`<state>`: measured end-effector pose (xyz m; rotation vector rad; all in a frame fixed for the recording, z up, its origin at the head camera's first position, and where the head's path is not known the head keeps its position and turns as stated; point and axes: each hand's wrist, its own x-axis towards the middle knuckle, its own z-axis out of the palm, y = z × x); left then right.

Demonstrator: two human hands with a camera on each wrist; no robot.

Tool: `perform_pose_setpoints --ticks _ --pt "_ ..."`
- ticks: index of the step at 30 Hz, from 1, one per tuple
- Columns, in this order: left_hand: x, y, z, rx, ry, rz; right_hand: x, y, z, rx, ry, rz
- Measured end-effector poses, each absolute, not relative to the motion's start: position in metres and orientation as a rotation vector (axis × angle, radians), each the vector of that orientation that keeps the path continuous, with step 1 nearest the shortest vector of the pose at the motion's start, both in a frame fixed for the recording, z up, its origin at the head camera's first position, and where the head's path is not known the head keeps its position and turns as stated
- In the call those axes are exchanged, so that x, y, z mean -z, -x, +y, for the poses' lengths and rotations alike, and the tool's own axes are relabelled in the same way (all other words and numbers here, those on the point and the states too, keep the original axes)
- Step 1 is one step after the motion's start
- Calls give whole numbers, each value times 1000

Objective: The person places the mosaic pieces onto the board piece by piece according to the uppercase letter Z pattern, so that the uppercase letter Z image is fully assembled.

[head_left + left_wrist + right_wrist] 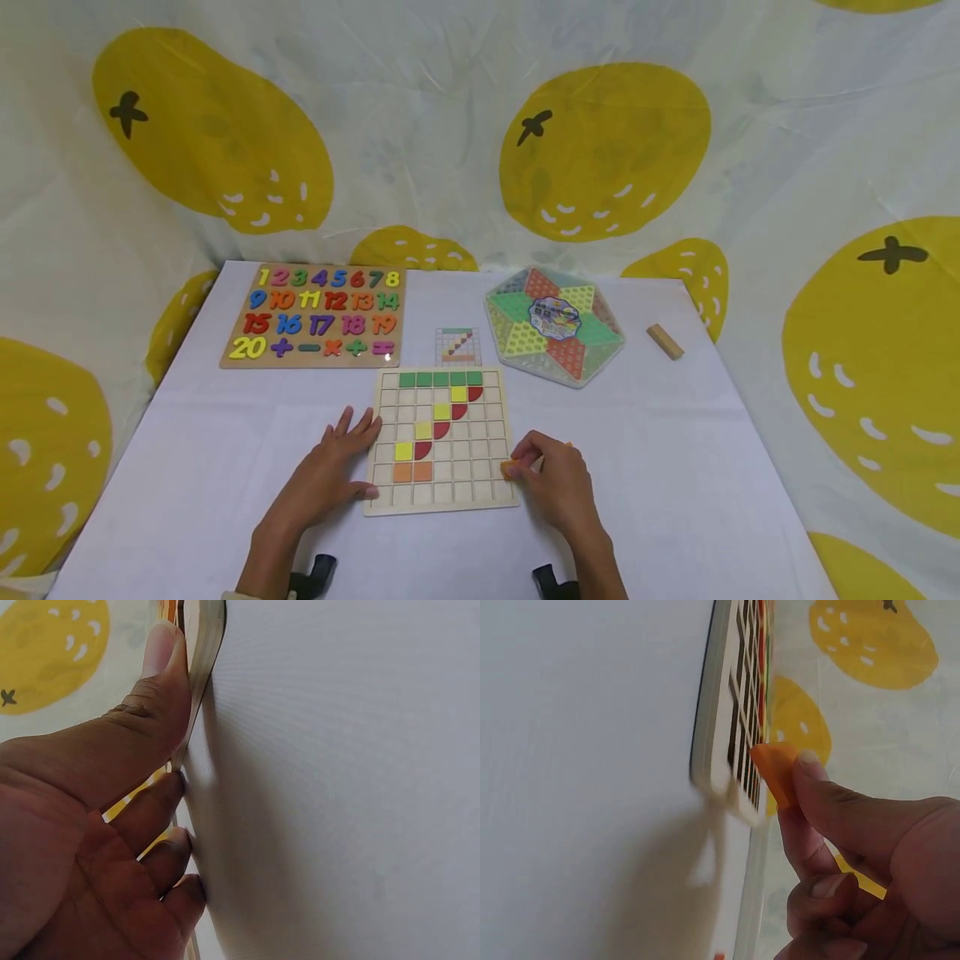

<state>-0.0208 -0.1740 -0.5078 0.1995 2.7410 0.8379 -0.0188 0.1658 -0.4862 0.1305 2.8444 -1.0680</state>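
A wooden grid board [442, 510] lies on the white table. Green squares [442, 380] line its top row, and a stepped diagonal of yellow squares [423, 430] and red quarter-rounds [442, 430] runs down to the left. Two orange squares [412, 472] sit side by side near the lower left. My left hand [322, 475] rests along the board's left edge, fingers spread and thumb touching the lower corner. Between thumb and fingertips, my right hand [558, 479] pinches an orange tile [776, 769] over the board's right edge. Something orange [568, 444] shows partly behind that hand.
A small pattern card [447, 362] lies just beyond the board. Behind it to the left is a number puzzle [315, 360]; to the right, a hexagonal star-patterned game board [555, 321]. A wooden block [665, 342] lies farther right. A fruit-print curtain [420, 125] hangs behind.
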Motion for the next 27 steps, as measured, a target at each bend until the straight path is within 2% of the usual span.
perform_pose_setpoints --ticks 12,27 --pt "508 21 -173 -839 -175 2734 491 25 117 1132 66 2741" --pt "511 19 -174 -833 -198 2752 498 30 88 1057 52 2752"
